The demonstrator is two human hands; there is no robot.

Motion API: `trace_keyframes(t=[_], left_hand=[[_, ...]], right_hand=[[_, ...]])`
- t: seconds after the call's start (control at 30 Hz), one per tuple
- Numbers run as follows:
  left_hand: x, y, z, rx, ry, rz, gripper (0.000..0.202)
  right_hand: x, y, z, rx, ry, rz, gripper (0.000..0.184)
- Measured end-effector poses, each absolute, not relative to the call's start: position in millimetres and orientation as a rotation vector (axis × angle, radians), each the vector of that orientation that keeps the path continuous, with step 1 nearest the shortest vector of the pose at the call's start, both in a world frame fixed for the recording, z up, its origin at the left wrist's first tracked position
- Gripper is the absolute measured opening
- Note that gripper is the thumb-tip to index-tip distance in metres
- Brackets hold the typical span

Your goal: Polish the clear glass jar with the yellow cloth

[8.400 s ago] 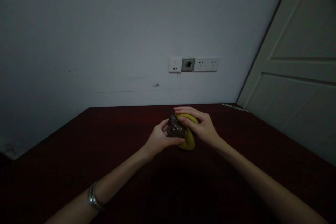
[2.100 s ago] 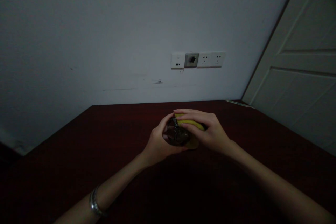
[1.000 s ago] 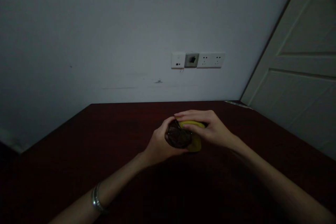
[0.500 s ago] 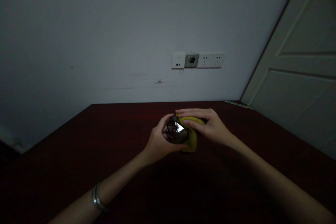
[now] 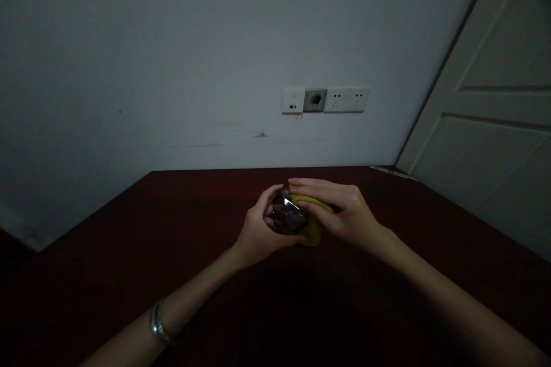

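Observation:
My left hand (image 5: 259, 235) is wrapped round a dark, glossy, rounded glass object (image 5: 287, 217), fingers behind it and thumb along its lower side. It looks brown and partly see-through; its exact kind is not clear. A yellow cloth (image 5: 314, 234) is pinched in my right hand (image 5: 349, 206). The cloth presses against the right side of the glass object and hangs below it, partly behind my left thumb. Both hands hold these things above the dark red table.
The dark red tabletop (image 5: 193, 206) runs back to a pale wall (image 5: 193, 57). Sockets and a switch (image 5: 325, 100) are set in the wall. A panelled door (image 5: 495, 126) stands at the right. A thin strip (image 5: 392, 172) lies at the table's far right edge.
The glass object has turned slightly in my left hand, and its bright reflection has shifted. My right hand has tilted a little over the cloth, which shows less now.

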State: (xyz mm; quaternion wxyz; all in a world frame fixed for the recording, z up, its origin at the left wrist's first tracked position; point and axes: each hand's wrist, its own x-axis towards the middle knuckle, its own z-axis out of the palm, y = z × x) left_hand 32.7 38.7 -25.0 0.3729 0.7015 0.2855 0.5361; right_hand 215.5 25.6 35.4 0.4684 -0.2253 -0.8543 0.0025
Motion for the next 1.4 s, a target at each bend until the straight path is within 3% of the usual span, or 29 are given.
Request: trace_keyframes(t=[0.23,0.43,0.67,1.03,1.4], left_hand=[[31.7,34.4,-22.7,1.85,0.749,1.412,0.088],[33.0,31.1,-19.5,1.823,0.723,1.362,0.092],[32.2,40.0,-22.7,1.818,0.812,1.418,0.086],[32.4,38.8,-19.3,1.695,0.708,1.314,0.091],[31.9,40.4,-27.3,1.945,0.904,1.418,0.09]], right_hand=[[209.1,14.0,37.8,-0.422,-2.195,-0.007,0.035],[211.6,24.9,35.9,-0.635,-1.945,0.219,0.026],[204.0,18.2,27.4,-0.392,-2.136,-0.154,0.037],[207.5,33.9,24.3,-0.627,-1.875,0.152,0.026],[209.3,31.4,23.3,-0.443,-2.081,-0.012,0.033]])
